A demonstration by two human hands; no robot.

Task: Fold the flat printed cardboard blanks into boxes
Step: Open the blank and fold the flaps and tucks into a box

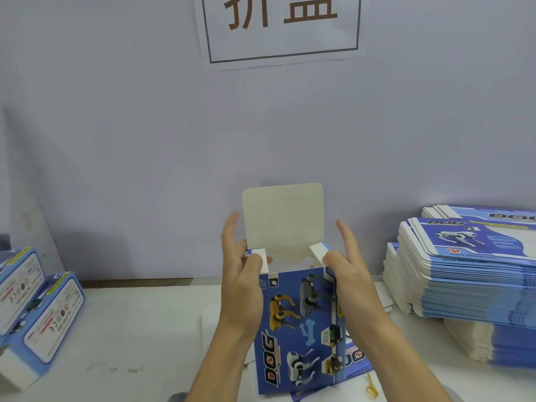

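A blue printed box (295,329) with robot-dog pictures stands upright in front of me, its top unsealed. Its grey lid flap (282,216) sticks straight up at the back. My left hand (240,274) holds the box's left side, thumb pressing the left side flap (259,258) inward. My right hand (348,271) holds the right side, thumb on the right side flap (319,252), fingers stretched upward.
A tall stack of flat blue blanks (470,274) lies on the right of the white table (139,329). Two folded boxes (37,317) lie at the left edge. A loose blank (358,361) lies under the box. A wall with a printed sign (281,24) rises behind.
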